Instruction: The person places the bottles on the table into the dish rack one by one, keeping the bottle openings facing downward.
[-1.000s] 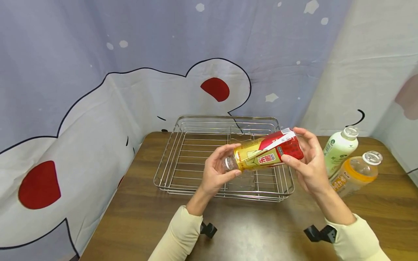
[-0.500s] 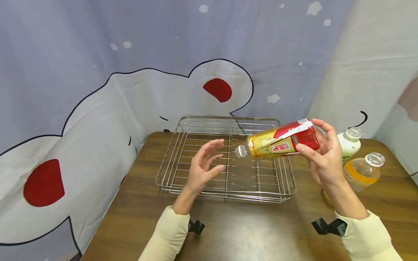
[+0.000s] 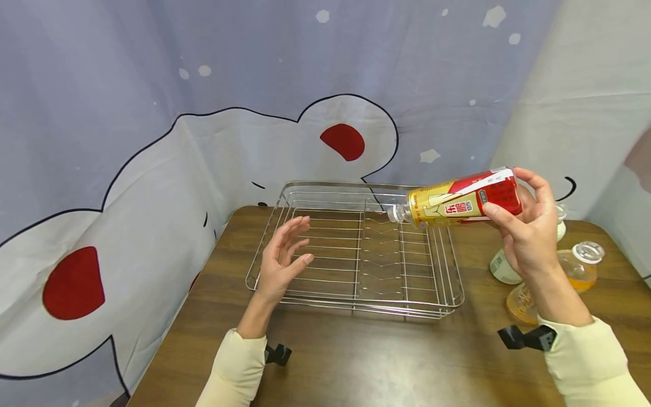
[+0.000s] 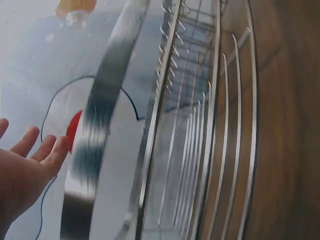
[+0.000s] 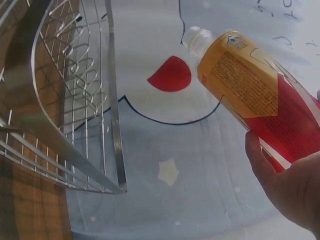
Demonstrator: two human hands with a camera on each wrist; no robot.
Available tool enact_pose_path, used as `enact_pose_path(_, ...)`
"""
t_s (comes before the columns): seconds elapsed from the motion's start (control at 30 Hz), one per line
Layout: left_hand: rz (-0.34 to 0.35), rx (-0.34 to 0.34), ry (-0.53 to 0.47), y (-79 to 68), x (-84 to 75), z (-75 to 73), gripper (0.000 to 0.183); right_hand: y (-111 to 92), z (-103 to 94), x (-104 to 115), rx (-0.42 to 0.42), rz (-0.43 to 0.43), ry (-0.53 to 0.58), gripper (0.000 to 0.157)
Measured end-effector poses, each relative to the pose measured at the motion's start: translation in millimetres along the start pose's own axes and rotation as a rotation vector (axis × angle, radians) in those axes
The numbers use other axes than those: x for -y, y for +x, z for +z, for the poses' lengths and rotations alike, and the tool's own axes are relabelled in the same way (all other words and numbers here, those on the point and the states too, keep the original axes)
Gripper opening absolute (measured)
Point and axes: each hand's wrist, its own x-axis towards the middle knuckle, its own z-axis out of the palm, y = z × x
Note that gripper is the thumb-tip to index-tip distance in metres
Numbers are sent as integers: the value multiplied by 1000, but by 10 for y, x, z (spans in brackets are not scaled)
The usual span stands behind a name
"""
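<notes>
My right hand [image 3: 531,226] grips a plastic bottle [image 3: 458,200] with a red and gold label near its base. The bottle lies almost level in the air, its uncapped-looking clear neck pointing left, above the right back part of a wire dish rack [image 3: 325,302]. In the right wrist view the thumb presses on the red part of the bottle [image 5: 250,82]. My left hand [image 3: 282,257] hovers over the rack's left side, holding nothing, fingers spread and slightly bent. The left wrist view shows its fingers [image 4: 50,150] apart from the metal rim.
Behind my right hand stand a pale green bottle [image 3: 503,268] and a clear bottle with an orange band [image 3: 582,277], both partly hidden. A wooden table [image 3: 356,362] carries everything. A printed curtain [image 3: 244,152] hangs behind and at the left.
My left hand has let go of the bottle's neck and moved left. My right hand has carried the bottle right and upward.
</notes>
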Motion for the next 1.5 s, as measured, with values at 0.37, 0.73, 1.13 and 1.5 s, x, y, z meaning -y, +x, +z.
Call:
enact_pose_path(0.37,-18,-80,102,-236,-31,-479,64,169,-31,0,-103,-9,-82,61)
enact_pose_path(0.73,-165,-182,374,-466,37,-765,66,342,-84,-91,-225,30,-161,60)
enact_pose_path(1.13,-479,-95,439,-628,172,-781,84,496,-198,-211,-285,119,-275,60)
enact_pose_path(1.5,-550,-82,361,-682,168,-751,88,557,-312,-337,-334,217,-384,65)
